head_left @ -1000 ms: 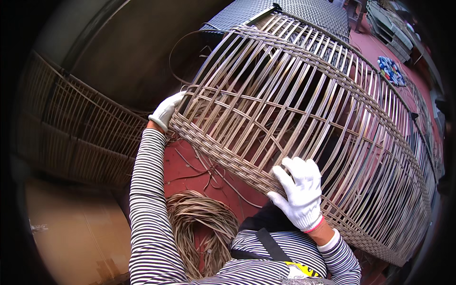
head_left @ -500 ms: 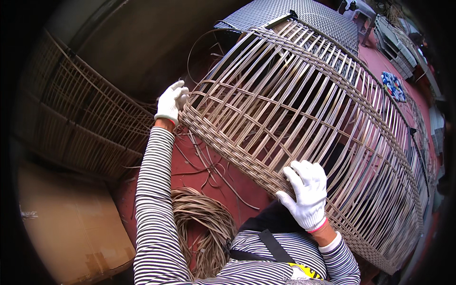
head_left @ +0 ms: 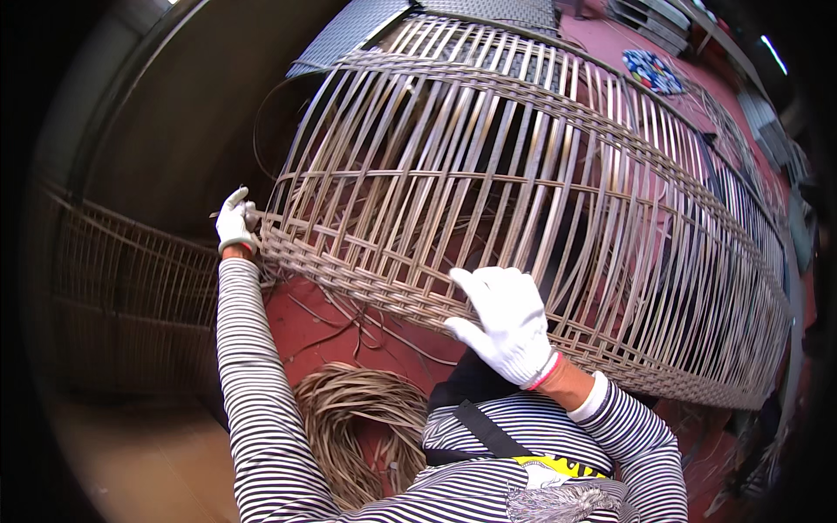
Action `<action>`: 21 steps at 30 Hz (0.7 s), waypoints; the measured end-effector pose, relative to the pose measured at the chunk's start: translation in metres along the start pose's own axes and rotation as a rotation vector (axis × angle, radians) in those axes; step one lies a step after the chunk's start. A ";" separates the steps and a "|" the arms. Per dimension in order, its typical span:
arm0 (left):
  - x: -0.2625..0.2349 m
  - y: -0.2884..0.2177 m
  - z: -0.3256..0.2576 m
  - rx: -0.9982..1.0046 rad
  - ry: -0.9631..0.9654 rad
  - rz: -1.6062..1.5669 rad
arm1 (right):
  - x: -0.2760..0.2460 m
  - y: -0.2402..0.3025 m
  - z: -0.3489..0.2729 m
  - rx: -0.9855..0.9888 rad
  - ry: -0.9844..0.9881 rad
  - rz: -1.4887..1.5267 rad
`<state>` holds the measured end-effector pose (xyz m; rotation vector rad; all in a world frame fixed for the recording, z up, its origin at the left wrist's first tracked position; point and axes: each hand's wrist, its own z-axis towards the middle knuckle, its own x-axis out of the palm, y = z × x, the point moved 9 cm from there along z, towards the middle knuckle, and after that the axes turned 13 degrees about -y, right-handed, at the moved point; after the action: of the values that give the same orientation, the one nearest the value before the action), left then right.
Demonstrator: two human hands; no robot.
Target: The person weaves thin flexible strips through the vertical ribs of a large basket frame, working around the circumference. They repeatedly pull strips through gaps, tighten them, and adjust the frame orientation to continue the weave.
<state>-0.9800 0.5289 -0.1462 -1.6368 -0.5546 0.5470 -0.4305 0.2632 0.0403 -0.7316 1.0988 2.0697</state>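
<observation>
A large curved rattan frame (head_left: 558,192) with long vertical slats and a woven band along its lower rim fills the middle and right of the view. My left hand (head_left: 235,222), in a white glove, grips the far left end of the woven rim, pinching a loose strand. My right hand (head_left: 506,322), also gloved, presses flat with spread fingers against the lower woven band near the centre. Both sleeves are black-and-white striped.
A coil of loose rattan strands (head_left: 357,427) lies on the red floor (head_left: 323,318) between my arms. A woven wicker panel (head_left: 131,288) stands at the left. More frames and a metal mesh sheet (head_left: 366,26) sit at the back.
The frame now sits higher and closer in view. My left hand has slid further out along the rim to its left end. My right hand stays on the lower band.
</observation>
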 end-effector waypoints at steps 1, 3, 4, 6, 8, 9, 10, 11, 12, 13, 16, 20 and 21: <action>0.003 -0.006 0.003 0.076 0.037 0.010 | 0.005 -0.003 0.000 0.082 0.023 -0.002; 0.003 -0.002 0.002 -0.044 0.064 0.029 | 0.008 -0.006 0.000 0.169 0.006 -0.038; 0.004 0.004 -0.006 -0.165 0.105 0.122 | 0.015 -0.004 -0.001 0.146 0.053 -0.078; 0.006 -0.031 -0.031 0.156 0.154 0.757 | 0.023 -0.001 -0.002 0.106 0.078 -0.077; 0.013 -0.101 -0.075 0.751 -0.068 1.586 | 0.024 -0.002 -0.002 0.103 0.024 -0.016; 0.020 -0.132 -0.100 0.843 -0.154 1.628 | 0.023 0.000 -0.001 0.086 -0.009 -0.007; 0.034 -0.167 -0.145 1.113 -0.213 1.450 | 0.019 0.001 -0.002 0.087 -0.055 0.013; 0.052 -0.197 -0.198 1.424 -0.160 1.115 | 0.015 0.002 -0.001 0.091 -0.098 0.036; 0.066 -0.199 -0.233 1.410 0.063 1.013 | 0.015 0.002 -0.002 0.113 -0.077 0.039; 0.084 -0.199 -0.279 1.562 0.284 0.918 | 0.013 0.006 -0.001 0.083 -0.070 -0.018; 0.115 -0.172 -0.348 1.275 0.895 0.831 | 0.006 0.017 0.005 0.049 -0.015 -0.142; 0.128 -0.154 -0.358 1.308 0.930 1.186 | 0.015 0.032 0.025 0.017 0.071 0.023; 0.128 -0.160 -0.360 1.367 0.943 1.105 | 0.035 0.032 0.027 0.009 0.201 -0.053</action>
<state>-0.6606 0.3558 0.0530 -0.5227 1.2814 0.5995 -0.4811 0.2836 0.0438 -0.9704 1.1831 1.9787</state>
